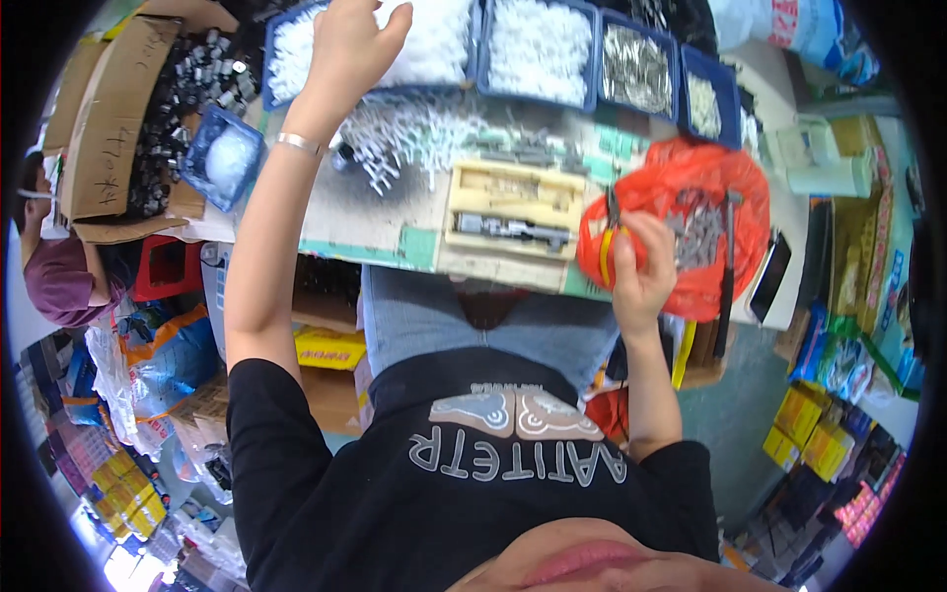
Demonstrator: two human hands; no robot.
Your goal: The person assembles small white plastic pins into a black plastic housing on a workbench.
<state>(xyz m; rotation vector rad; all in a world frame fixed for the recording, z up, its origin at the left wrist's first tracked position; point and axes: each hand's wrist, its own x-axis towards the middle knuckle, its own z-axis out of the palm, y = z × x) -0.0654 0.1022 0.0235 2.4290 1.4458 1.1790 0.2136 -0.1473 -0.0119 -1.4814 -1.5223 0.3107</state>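
Note:
My left hand (357, 44) reaches over the blue bins at the far edge of the table, thumb held apart; its other fingertips are cut off by the upper edge. Beneath it lies a wide bin (434, 49) of small white parts. My right hand (646, 268) is closed round pliers (609, 252) with yellow-and-red handles and a dark metal tip, beside an open red plastic bag (745, 173) of grey metal parts. Left of the pliers sits a cream-coloured fixture (518, 202) with dark metal parts in its near slot.
White stick-like parts (404, 138) lie heaped before the bins. Further bins hold white pieces (538, 54) and metal pieces (639, 69). A cardboard box (113, 118) with black parts stands left. A phone (771, 276) and a dark rod (728, 271) lie right. Another person (74, 276) is far left.

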